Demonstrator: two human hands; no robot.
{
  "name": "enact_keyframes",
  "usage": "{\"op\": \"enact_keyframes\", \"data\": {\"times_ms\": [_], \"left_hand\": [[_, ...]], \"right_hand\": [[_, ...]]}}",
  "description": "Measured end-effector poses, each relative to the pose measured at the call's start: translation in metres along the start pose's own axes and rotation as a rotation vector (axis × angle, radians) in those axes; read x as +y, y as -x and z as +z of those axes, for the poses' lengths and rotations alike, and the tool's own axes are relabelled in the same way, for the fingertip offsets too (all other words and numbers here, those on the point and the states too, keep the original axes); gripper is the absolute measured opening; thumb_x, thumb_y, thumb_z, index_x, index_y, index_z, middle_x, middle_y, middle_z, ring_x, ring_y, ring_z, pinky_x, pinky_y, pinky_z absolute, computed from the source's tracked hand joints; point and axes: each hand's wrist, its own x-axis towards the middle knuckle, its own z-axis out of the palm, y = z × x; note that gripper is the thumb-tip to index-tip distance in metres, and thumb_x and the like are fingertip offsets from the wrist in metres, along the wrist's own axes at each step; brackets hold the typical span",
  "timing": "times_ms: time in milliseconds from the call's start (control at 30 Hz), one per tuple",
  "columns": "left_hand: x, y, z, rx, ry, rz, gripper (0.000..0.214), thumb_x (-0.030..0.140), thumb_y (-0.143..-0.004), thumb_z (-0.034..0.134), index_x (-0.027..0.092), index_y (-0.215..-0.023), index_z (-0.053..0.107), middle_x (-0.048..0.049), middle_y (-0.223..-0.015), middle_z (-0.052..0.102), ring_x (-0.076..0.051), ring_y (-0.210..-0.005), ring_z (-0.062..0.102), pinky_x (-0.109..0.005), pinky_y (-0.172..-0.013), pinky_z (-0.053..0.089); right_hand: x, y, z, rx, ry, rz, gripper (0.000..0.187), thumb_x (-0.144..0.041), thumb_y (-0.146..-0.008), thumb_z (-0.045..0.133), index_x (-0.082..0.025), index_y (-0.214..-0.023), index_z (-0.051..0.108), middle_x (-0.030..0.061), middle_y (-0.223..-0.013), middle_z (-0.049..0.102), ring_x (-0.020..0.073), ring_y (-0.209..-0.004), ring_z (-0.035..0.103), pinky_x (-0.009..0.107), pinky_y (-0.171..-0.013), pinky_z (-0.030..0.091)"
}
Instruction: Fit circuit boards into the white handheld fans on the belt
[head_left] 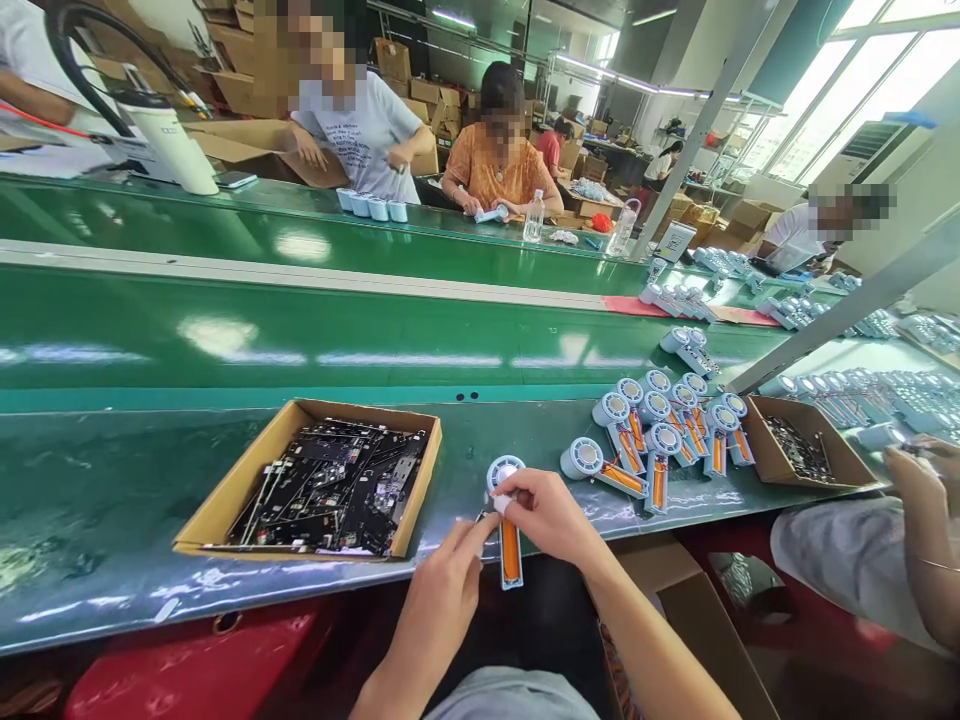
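Observation:
A light blue handheld fan body (511, 555) lies at the table's front edge, its round head away from me and its open handle, with an orange insert, towards me. My right hand (551, 510) is closed at the neck of the fan, thumb and fingers pinched there; something white covers a fingertip. From the left side, my left hand (450, 575) reaches the same neck with its fingers pressed together. A small dark piece shows at its fingertips, too hidden to name. My fingers cover the fan's neck.
Left stands a cardboard box (431, 470) of black circuit boards (330, 480). Several similar fan bodies (664, 440) lie to the right, beside a smaller box (847, 470) of parts. A co-worker's hand (919, 480) works at far right. Beyond the green belt (420, 340), other people sit.

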Motion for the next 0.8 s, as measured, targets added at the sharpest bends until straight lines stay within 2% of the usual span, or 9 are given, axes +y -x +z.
{"op": "enact_keyframes", "data": {"times_ms": [100,200,300,467,600,700,800], "left_hand": [[-0.002,0.001,-0.001,0.082,0.130,-0.159,0.051,0.015,-0.090,0.041,0.024,-0.139,0.052,-0.0076,-0.110,0.078,-0.023,-0.094,0.077,-0.035,-0.078,0.062],[-0.004,-0.001,-0.004,0.079,0.216,-0.239,0.041,0.022,-0.089,0.045,0.022,-0.128,0.060,-0.0060,-0.103,0.080,-0.024,-0.089,0.078,-0.036,-0.074,0.064],[-0.003,-0.003,-0.005,0.099,0.241,-0.188,0.032,0.023,-0.089,0.047,0.023,-0.114,0.068,-0.0056,-0.103,0.081,-0.024,-0.086,0.079,-0.034,-0.072,0.064],[-0.003,0.001,0.002,0.236,0.122,-0.032,0.032,0.021,-0.092,0.047,0.018,-0.113,0.072,-0.0092,-0.108,0.080,-0.024,-0.093,0.078,-0.035,-0.083,0.063],[-0.004,0.004,0.008,0.321,0.056,0.047,0.031,0.018,-0.095,0.047,0.016,-0.116,0.071,-0.0106,-0.110,0.079,-0.023,-0.097,0.077,-0.032,-0.086,0.062],[-0.003,0.004,0.006,0.314,0.036,0.091,0.030,0.015,-0.096,0.047,0.016,-0.116,0.070,-0.0092,-0.108,0.079,-0.021,-0.097,0.077,-0.030,-0.087,0.062],[-0.001,0.004,0.004,0.316,-0.010,0.154,0.032,0.014,-0.098,0.045,0.017,-0.119,0.069,-0.0086,-0.108,0.078,-0.021,-0.097,0.076,-0.030,-0.085,0.062]], "right_hand": [[-0.002,0.000,-0.002,-0.063,0.051,-0.022,0.015,-0.006,-0.083,0.063,-0.017,-0.084,0.074,-0.0024,-0.071,0.062,0.0104,-0.059,0.049,0.020,-0.059,0.038],[-0.006,0.004,-0.002,-0.105,0.216,-0.111,0.021,-0.002,-0.085,0.060,-0.017,-0.089,0.074,0.0006,-0.080,0.065,0.0131,-0.071,0.057,0.022,-0.068,0.041],[-0.013,0.008,0.001,-0.149,0.406,-0.133,0.022,-0.003,-0.091,0.055,-0.015,-0.097,0.072,0.0059,-0.093,0.066,0.0169,-0.084,0.062,0.025,-0.074,0.043],[-0.020,0.014,0.008,-0.171,0.625,-0.084,0.019,-0.004,-0.093,0.052,-0.014,-0.095,0.068,0.0095,-0.099,0.066,0.0203,-0.087,0.064,0.027,-0.073,0.044],[-0.016,0.011,0.005,-0.133,0.516,-0.091,0.020,-0.002,-0.092,0.054,-0.015,-0.093,0.069,0.0072,-0.095,0.068,0.0186,-0.087,0.065,0.025,-0.076,0.045],[-0.012,0.009,0.003,-0.133,0.425,-0.127,0.020,-0.001,-0.090,0.056,-0.016,-0.092,0.070,0.0054,-0.092,0.069,0.0176,-0.088,0.065,0.024,-0.079,0.045],[-0.012,0.013,0.010,-0.114,0.541,-0.121,0.018,-0.004,-0.092,0.055,-0.015,-0.093,0.069,0.0081,-0.095,0.068,0.0197,-0.087,0.065,0.026,-0.075,0.046]]}}
